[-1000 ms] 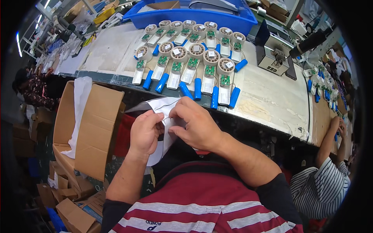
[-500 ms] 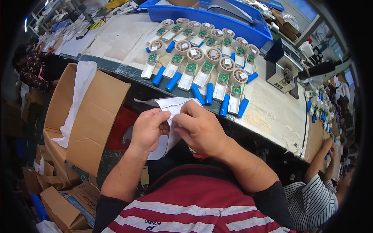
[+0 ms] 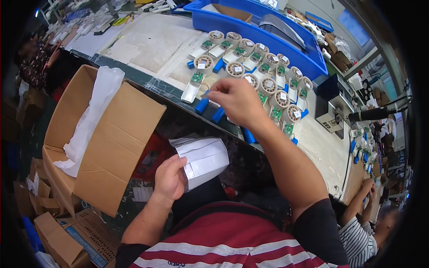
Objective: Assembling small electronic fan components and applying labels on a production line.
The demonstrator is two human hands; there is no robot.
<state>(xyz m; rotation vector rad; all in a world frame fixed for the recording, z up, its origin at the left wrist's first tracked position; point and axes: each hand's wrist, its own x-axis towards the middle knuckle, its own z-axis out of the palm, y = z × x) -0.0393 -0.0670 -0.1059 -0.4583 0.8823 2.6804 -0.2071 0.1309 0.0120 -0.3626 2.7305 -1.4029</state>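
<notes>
My left hand (image 3: 170, 178) is closed on a small bundle of white paper sheets (image 3: 208, 158), thumb on top, held in front of the table edge. My right hand (image 3: 241, 100) reaches over the table's near edge, above the rows of parts. Its thumb and fingertips are pinched together; whatever sits between them is too small to make out. Just left of it lies one assembly: a round beige slotted part (image 3: 203, 63) with a white square on it, a green circuit board (image 3: 197, 77), a white casing (image 3: 191, 93) and a blue cylinder (image 3: 202, 106). My right hand and forearm hide some of the others.
Several like assemblies stand in rows on the pale table (image 3: 147, 42). Behind them is a large blue bin (image 3: 250, 40). An open cardboard box (image 3: 118, 143) stands at my left. A metal device (image 3: 330, 111) sits right of the rows. Other people work at far left and lower right.
My right hand has left the paper and moved up over the assemblies. My left hand still holds the sheets, now lower and turned to show their face. The view has shifted a little.
</notes>
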